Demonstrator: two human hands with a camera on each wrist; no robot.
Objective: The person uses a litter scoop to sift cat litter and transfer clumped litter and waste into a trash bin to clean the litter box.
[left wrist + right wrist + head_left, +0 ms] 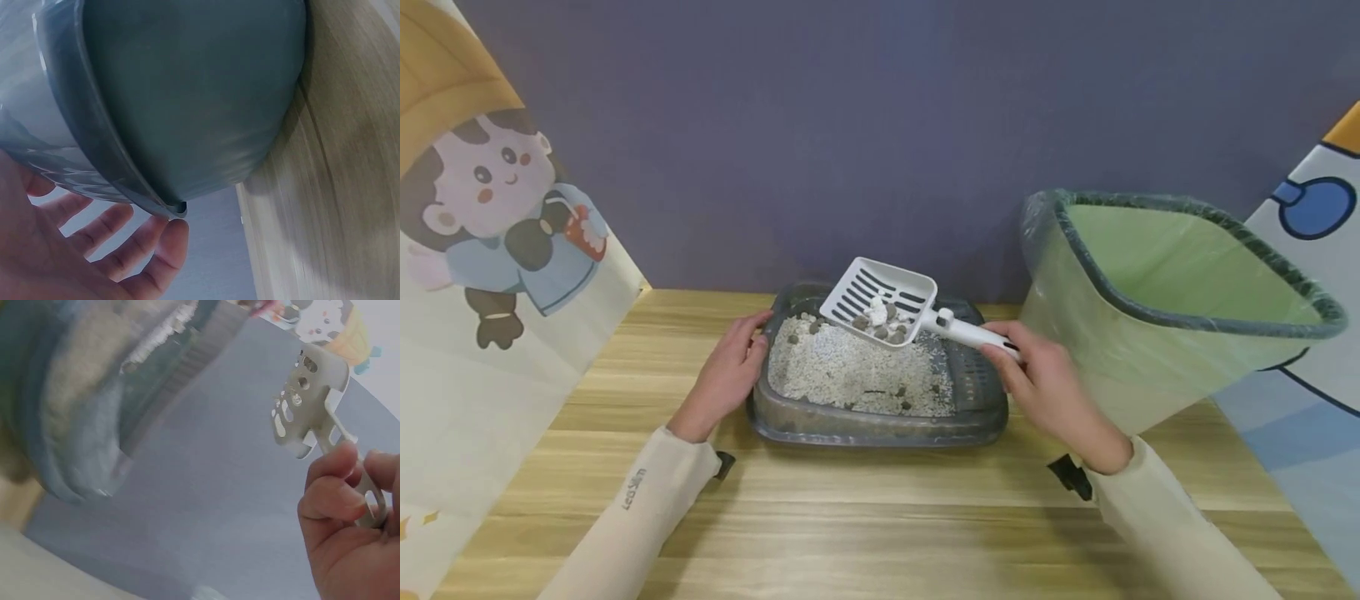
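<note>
A white slotted scoop (880,302) is raised over a grey litter tray (880,425), holding several grey-brown clumps and some white litter. My right hand (1051,385) grips its handle; in the right wrist view the fingers of the right hand (356,519) curl round the handle of the scoop (309,400). My left hand (727,375) is at the tray's left edge. In the left wrist view the left hand (94,250) has its fingers spread and slightly bent against the rim of the tray (94,119). Pale litter (842,367) with a few dark clumps lies in the tray.
A light green bin (1090,350) with a clear liner folded over its dark rim stands right of the tray, behind my right hand. The wooden table (850,533) meets a dark blue wall (775,150) at the back. Side panels carry cartoon pictures.
</note>
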